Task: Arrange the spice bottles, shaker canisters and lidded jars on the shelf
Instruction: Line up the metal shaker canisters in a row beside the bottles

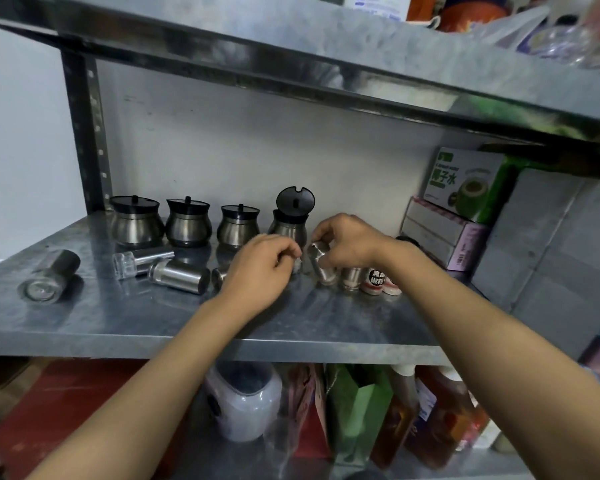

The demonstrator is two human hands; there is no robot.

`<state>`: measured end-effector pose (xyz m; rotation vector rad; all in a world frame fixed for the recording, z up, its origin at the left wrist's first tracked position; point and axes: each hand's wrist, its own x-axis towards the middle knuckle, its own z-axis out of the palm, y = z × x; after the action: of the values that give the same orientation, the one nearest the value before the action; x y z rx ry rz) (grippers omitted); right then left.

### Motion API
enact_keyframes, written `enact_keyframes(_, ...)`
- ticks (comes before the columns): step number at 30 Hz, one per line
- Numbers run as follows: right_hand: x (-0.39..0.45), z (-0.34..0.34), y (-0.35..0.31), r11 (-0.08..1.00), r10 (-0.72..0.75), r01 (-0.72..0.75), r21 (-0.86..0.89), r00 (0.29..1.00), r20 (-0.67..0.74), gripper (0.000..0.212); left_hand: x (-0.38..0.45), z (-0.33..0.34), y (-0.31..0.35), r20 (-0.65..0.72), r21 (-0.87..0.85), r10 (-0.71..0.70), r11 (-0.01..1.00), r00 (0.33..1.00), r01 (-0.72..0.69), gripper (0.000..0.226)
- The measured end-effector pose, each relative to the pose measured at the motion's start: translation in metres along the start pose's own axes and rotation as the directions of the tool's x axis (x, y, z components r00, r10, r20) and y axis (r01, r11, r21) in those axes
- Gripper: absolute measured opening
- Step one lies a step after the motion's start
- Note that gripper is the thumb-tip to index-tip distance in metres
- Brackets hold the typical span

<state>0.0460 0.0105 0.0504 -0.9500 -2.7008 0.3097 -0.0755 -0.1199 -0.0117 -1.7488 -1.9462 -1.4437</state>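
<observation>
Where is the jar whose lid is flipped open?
In the head view, the open-lidded jar stands rightmost in the back row of four steel jars on the middle shelf, just behind the hands.

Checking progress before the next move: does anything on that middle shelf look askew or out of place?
Yes. Three shaker canisters lie on their sides at front left. The fourth lidded jar has its lid tipped up. The right hand holds another canister tilted.

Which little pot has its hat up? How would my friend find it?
Look at the grey metal shelf, along the white back wall, where four round steel jars with black lids stand in a row. It is the rightmost jar, just behind the hands. Only its black lid is tipped up open; the other three are shut.
</observation>
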Motion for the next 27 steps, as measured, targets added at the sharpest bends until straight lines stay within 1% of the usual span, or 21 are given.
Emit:
enact_keyframes(4, 0.006, -0.008, 0.011, 0.997, 0.036, -0.038, 0.063, 0.999, 0.034, 0.034, 0.008, 0.019, -0.002, 0.017, -0.010, -0.025, 1.000, 1.000, 0.025, 0.021)
enact_keyframes(7, 0.009, -0.014, 0.017, 0.998, 0.053, -0.051, -0.025, 0.996, 0.074, 0.037, 0.009, 0.029, -0.007, 0.031, -0.006, -0.037, 0.999, 0.999, 0.037, 0.020)
enact_keyframes(11, 0.013, -0.019, 0.020, 0.992, 0.068, -0.057, -0.109, 0.993, 0.092, 0.041, 0.007, 0.035, -0.013, -0.003, 0.063, 0.008, 0.998, 1.000, -0.008, 0.022)
enact_keyframes(13, 0.014, -0.018, 0.019, 0.990, 0.068, -0.053, -0.127, 0.991, 0.114, 0.042, 0.007, 0.037, -0.016, -0.008, 0.106, 0.026, 0.994, 1.000, -0.025, 0.023)
enact_keyframes(15, 0.015, -0.016, 0.016, 0.992, 0.075, -0.061, -0.111, 0.988, 0.133, 0.044, 0.007, 0.038, -0.018, -0.013, 0.112, 0.024, 0.993, 1.000, -0.022, 0.023)
enact_keyframes(17, 0.017, -0.016, 0.015, 0.994, 0.081, -0.072, -0.086, 0.991, 0.110, 0.048, 0.007, 0.039, -0.019, -0.024, 0.101, 0.007, 0.995, 1.000, -0.005, 0.024)
enact_keyframes(18, 0.018, -0.016, 0.015, 0.992, 0.079, -0.071, -0.109, 0.994, 0.073, 0.050, 0.007, 0.039, -0.020, -0.028, 0.096, -0.002, 0.995, 1.000, 0.004, 0.024)
enact_keyframes(20, 0.022, -0.016, 0.016, 0.968, 0.053, -0.057, -0.246, 0.998, -0.023, 0.043, 0.006, 0.039, -0.021, -0.028, 0.077, -0.028, 0.997, 0.999, 0.030, 0.024)
enact_keyframes(22, 0.024, -0.015, 0.017, 0.933, 0.037, -0.061, -0.355, 0.997, -0.074, 0.040, 0.005, 0.038, -0.020, -0.026, 0.035, -0.059, 0.998, 0.998, 0.060, 0.024)
enact_keyframes(24, 0.025, -0.013, 0.019, 0.935, 0.059, -0.080, -0.346, 0.996, -0.071, 0.039, 0.004, 0.036, -0.018, -0.034, -0.007, -0.078, 0.997, 0.996, 0.078, 0.025)
enact_keyframes(27, 0.024, -0.014, 0.017, 0.967, 0.078, -0.087, -0.241, 0.996, -0.044, 0.034, 0.003, 0.034, -0.016, -0.051, -0.032, -0.096, 0.995, 0.994, 0.094, 0.025)
